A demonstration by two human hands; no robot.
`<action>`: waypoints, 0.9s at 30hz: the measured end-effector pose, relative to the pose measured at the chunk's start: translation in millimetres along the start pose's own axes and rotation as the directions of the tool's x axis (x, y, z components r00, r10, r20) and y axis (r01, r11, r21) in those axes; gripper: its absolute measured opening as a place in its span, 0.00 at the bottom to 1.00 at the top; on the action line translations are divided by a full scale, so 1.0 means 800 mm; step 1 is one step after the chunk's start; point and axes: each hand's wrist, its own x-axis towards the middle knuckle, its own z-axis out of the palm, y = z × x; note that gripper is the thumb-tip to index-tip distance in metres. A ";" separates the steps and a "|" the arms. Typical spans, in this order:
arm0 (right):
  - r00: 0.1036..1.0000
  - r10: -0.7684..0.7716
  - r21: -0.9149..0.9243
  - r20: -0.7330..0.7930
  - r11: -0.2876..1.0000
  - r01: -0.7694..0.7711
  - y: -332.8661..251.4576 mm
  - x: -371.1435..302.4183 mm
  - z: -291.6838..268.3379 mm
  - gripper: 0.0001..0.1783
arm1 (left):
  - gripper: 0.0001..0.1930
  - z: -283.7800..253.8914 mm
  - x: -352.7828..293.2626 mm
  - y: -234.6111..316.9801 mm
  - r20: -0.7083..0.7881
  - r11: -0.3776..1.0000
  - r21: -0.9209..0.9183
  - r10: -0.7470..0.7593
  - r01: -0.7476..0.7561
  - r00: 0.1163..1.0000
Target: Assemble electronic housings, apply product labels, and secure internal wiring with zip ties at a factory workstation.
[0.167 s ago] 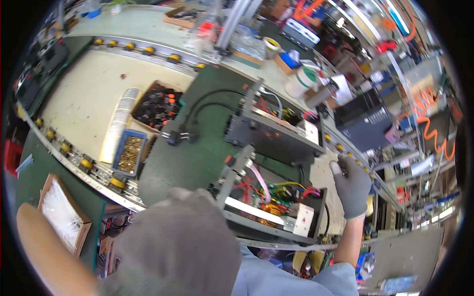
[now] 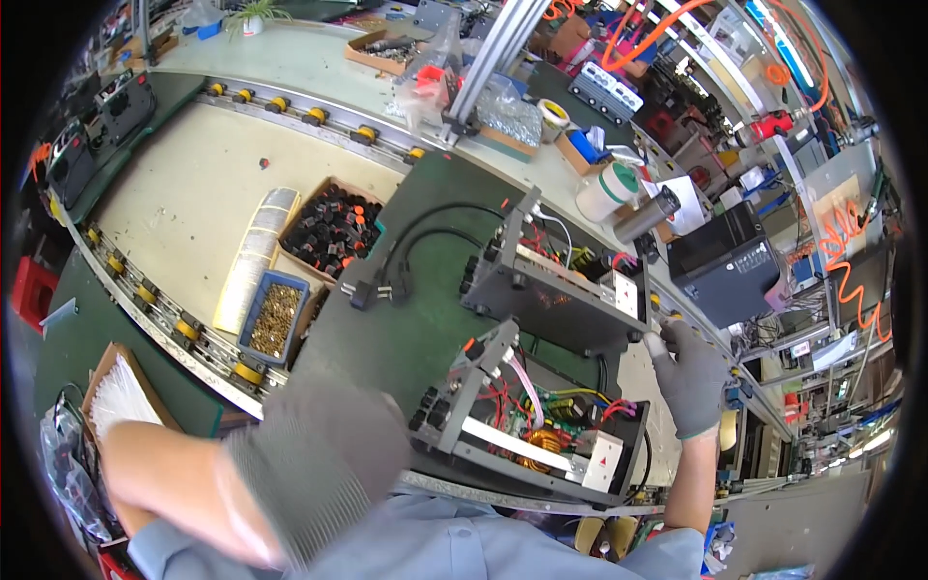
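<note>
Hands (image 2: 688, 379) spread apart, flanking the nearer chassis (image 2: 509, 441).

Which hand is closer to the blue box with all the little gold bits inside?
Left. The left hand is just below and right of the blue box in the picture; the right hand is much farther right, beside the farther dark case.

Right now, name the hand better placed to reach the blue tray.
Probably the left hand: it is nearer the blue tray; the right hand is farther right, by the rear open unit.
</note>
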 end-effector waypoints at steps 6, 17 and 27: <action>0.992 -0.129 0.173 -0.002 0.977 0.128 0.037 0.037 0.051 0.17 | 0.13 0.121 0.170 -0.072 -0.536 0.946 -0.279 -0.008 -0.167 0.844; 0.963 -0.268 0.221 -0.025 0.938 0.266 0.055 0.038 0.134 0.19 | 0.14 0.137 0.310 -0.097 -0.578 0.958 -0.237 -0.271 0.160 0.770; 0.992 -0.118 0.396 0.051 0.914 0.088 0.082 0.032 0.134 0.17 | 0.18 0.139 0.315 -0.082 -0.448 0.853 -0.499 -0.106 -0.150 0.888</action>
